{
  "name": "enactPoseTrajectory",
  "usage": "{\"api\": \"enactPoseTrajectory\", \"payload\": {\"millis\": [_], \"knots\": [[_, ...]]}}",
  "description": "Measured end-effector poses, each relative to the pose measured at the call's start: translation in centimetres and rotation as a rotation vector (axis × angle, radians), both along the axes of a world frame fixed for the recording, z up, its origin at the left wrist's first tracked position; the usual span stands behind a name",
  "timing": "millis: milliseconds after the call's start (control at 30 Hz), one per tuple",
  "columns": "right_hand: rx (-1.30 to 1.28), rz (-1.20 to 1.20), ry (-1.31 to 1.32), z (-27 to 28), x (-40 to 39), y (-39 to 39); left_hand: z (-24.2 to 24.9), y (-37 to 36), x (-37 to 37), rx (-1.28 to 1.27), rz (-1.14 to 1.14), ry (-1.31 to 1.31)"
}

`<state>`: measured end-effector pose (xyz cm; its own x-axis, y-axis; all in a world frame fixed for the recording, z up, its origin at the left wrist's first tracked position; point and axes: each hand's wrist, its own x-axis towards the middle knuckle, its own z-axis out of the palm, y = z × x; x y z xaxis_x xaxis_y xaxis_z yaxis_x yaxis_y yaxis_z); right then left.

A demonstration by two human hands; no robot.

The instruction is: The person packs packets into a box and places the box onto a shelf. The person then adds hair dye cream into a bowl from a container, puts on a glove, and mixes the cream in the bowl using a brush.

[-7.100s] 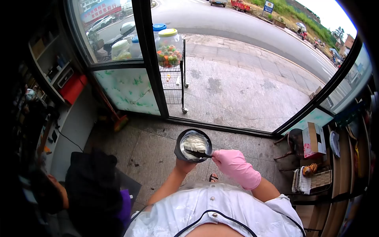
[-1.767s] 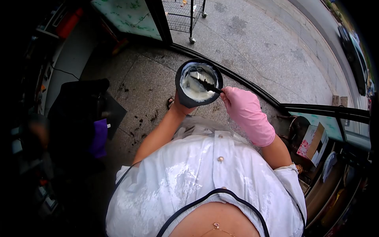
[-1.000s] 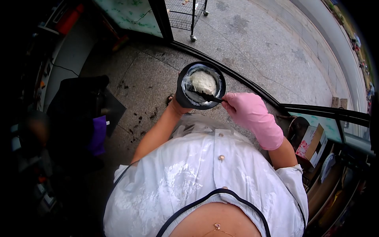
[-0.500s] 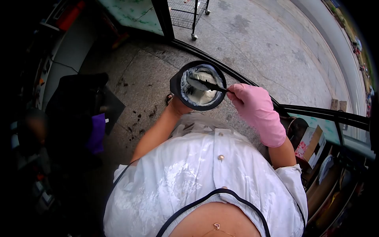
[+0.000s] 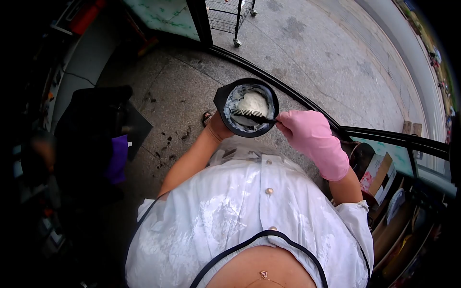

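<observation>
While the bare left hand (image 5: 218, 128) was wrapped around the underside of the black bowl (image 5: 247, 108) just above frame centre, the pink-gloved right hand (image 5: 307, 132) pinched the thin handle of the comb brush (image 5: 249, 114), its teeth lying across the white paste (image 5: 253, 102) inside. Bowl looked light, stiff plastic, probably slick where paste smeared the rim, so best cupped from below or by its side; paste seemed soft and thick. Hair clippings (image 5: 165, 144) lay on the floor at centre left, a cardboard box (image 5: 379, 175) at right.
</observation>
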<state>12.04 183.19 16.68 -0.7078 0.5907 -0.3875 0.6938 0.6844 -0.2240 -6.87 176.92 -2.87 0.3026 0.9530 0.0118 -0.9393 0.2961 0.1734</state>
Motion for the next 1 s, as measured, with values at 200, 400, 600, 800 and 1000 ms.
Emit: {"api": "enactPoseTrajectory", "payload": {"millis": [200,400,600,800,1000], "knots": [[0.083,-0.136,0.229,-0.1,0.8,0.4,2.0,0.1,0.8,0.282,0.198,0.634],[0.069,-0.102,0.15,-1.1,0.2,0.1,3.0,0.6,1.1,-0.057,-0.037,0.236],[-0.088,-0.067,0.239,1.6,2.4,1.2,4.4,0.7,0.2,-0.059,-0.108,0.198],[0.185,-0.058,0.305,-1.0,0.9,0.7,4.3,0.5,0.8,0.43,0.316,1.035],[-0.013,0.015,0.162,-0.6,1.2,1.2,3.8,0.4,0.7,0.028,-0.13,-0.068]]}}
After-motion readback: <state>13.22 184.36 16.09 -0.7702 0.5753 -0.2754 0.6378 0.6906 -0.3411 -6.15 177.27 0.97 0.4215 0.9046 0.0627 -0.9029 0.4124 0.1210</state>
